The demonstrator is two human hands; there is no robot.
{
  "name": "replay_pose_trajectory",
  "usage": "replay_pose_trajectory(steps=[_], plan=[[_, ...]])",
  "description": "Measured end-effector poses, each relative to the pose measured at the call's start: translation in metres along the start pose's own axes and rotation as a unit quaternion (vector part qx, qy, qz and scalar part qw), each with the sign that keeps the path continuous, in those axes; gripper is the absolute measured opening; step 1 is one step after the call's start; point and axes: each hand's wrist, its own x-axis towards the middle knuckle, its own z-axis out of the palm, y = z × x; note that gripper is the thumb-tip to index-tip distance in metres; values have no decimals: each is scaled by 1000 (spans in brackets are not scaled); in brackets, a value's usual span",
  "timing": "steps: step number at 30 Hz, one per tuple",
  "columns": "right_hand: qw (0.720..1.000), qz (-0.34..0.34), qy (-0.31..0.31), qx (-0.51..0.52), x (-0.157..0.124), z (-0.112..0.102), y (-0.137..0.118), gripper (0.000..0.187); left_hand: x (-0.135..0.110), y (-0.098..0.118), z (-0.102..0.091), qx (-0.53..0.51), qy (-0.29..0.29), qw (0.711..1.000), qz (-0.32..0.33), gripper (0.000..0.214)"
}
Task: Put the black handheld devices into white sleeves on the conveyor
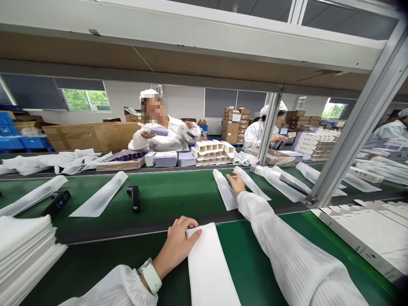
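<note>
- Print on the white cartons (366, 231) at near right was too small to read.
- The left hand (177, 244) gripped the near pouch (208, 263), its fingers curled over the pouch's far end.
- The right hand (236, 182) reached far, fingers loosely open, between two far pouches (225, 193).
- Everything lay on a green belt (165, 197) in a factory room.

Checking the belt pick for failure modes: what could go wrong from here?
1. Right hand reaches far over the belt to a belt pouch; a second pouch lies right beside it and might get dragged along.
2. Left hand holds only the top end of the near pouch; the rest could shift.
</note>
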Motion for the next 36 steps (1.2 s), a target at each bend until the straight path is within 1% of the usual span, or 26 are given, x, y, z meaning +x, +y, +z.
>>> replay_pose_trajectory(steps=[2,4,6,9,12,14,20,25,28,32,36], plan=[[998,-24,50,-10,1,-6,-1,44,2,-4,0,9,-14,1000,5,23],[996,-47,77,-21,-2,-11,-4,39,7,-7,-1,7,-22,1000,3,26],[994,-66,84,-32,-6,-13,-9,34,14,-11,-3,-7,-35,999,-6,30],[992,-80,80,-50,-13,-13,-14,25,23,-14,-10,-30,-81,996,-13,35],[993,-68,76,-64,-20,-13,-17,17,25,-16,-16,-45,-123,991,-2,38],[993,-60,80,-68,-23,-16,-17,16,24,-17,-17,-52,-132,990,1,40],[991,-45,102,-77,-26,-28,-16,18,16,-13,-15,-41,-124,991,4,41],[991,-36,103,-79,-27,-28,-15,17,14,-8,-13,-22,-104,994,12,41],[991,-37,97,-84,-29,-27,-16,16,13,-7,-11,-4,-98,995,17,38],[991,-40,84,-95,-32,-31,-19,17,11,-9,-9,11,-90,996,24,32],[991,-55,51,-106,-36,-32,-26,20,12,-11,-6,15,-77,997,30,27]])
